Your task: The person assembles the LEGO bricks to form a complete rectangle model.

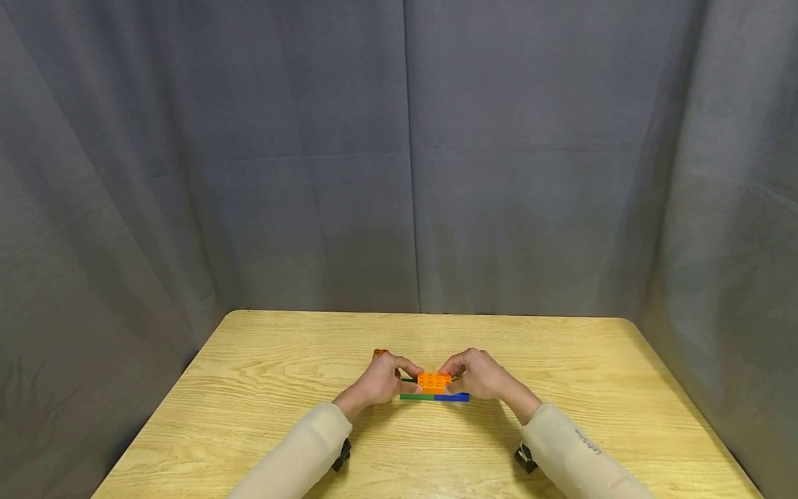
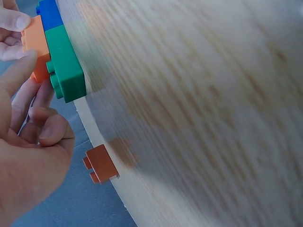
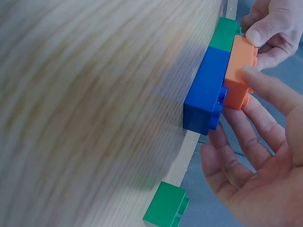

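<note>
Head view: the left hand [image 1: 382, 380] and right hand [image 1: 485, 374] pinch opposite ends of the orange brick [image 1: 434, 383], which spans the seam between the green brick [image 2: 71, 68] and the blue brick [image 3: 206, 90] on the bench [image 1: 561, 346]. Whether it is fully seated cannot be told. Uneven pressing could leave one end cocked; if the lower two merely abut, a sideways push could part them and misalign the studs.
</note>
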`<move>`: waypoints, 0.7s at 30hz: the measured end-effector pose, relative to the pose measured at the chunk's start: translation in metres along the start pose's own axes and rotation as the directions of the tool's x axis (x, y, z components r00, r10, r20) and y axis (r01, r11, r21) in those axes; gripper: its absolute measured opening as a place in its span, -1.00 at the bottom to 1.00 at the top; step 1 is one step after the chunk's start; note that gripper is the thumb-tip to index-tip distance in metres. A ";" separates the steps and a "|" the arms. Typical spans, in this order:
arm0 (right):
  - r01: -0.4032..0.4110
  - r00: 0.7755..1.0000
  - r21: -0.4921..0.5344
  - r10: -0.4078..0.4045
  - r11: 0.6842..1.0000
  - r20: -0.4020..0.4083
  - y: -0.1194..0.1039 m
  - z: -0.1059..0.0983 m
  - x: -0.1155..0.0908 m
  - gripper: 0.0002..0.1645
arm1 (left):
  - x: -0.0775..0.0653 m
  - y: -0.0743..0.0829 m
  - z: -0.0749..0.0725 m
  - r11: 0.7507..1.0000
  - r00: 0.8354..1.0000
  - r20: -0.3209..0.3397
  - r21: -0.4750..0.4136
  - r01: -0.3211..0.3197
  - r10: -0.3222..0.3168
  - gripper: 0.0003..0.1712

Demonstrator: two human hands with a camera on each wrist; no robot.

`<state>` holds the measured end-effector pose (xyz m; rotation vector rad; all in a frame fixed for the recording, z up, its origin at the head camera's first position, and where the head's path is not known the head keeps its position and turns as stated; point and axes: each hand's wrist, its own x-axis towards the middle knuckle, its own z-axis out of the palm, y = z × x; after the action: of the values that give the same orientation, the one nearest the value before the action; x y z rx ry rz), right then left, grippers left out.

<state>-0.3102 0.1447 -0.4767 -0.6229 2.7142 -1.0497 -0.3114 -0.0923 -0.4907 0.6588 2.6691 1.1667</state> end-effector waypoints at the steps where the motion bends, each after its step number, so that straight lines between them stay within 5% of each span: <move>1: -0.002 1.000 -0.003 0.002 1.000 -0.001 0.000 0.000 0.000 -0.74 | 0.000 0.000 0.000 1.000 1.000 -0.002 -0.001 0.004 -0.004 -0.73; 21: -0.038 0.999 0.030 0.038 0.999 0.023 0.004 0.003 0.001 -0.71 | -0.004 0.002 0.003 1.000 1.000 -0.015 0.014 0.016 -0.016 -0.68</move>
<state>-0.3115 0.1448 -0.4812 -0.5723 2.6746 -1.0667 -0.3063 -0.0914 -0.4913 0.6319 2.6923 1.1539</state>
